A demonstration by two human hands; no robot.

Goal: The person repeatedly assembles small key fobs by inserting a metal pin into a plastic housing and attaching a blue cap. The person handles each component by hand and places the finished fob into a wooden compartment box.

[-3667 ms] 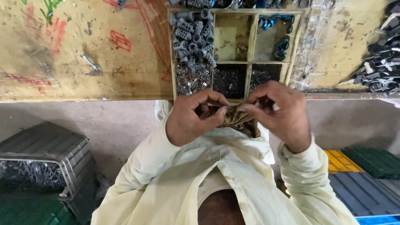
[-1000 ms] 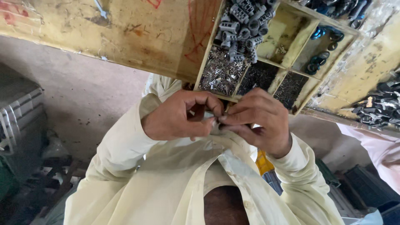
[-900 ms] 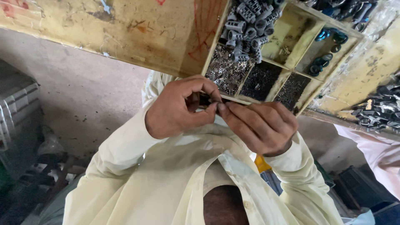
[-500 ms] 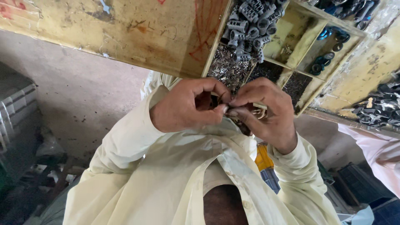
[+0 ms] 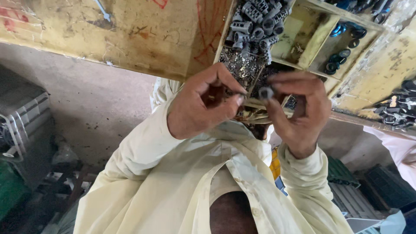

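Observation:
My left hand (image 5: pixel 203 104) is curled in front of the worn yellow workbench (image 5: pixel 108 34), its fingers closed on small dark metal parts that are mostly hidden in the palm. My right hand (image 5: pixel 299 110) is raised beside it and pinches a small grey ring-shaped part (image 5: pixel 265 92) between thumb and forefinger. The two hands are close together, nearly touching at the fingertips. Directly behind them lies a divided parts tray (image 5: pixel 316 39) with grey ribbed cylinders (image 5: pixel 255 19), small shiny metal bits (image 5: pixel 240 65) and blue and black rings (image 5: pixel 342 47).
A heap of dark metal clips (image 5: pixel 396 110) lies on the bench at the right. A grey metal crate (image 5: pixel 24 117) stands on the floor at the left, with green and blue plastic crates (image 5: pixel 346 182) at the lower right. Another person's pale sleeve (image 5: pixel 401 147) shows at the right edge.
My hands have risen toward the tray and drawn slightly apart. The right hand now shows a small grey ring pinched at its fingertips; earlier both hands worked together over one piece.

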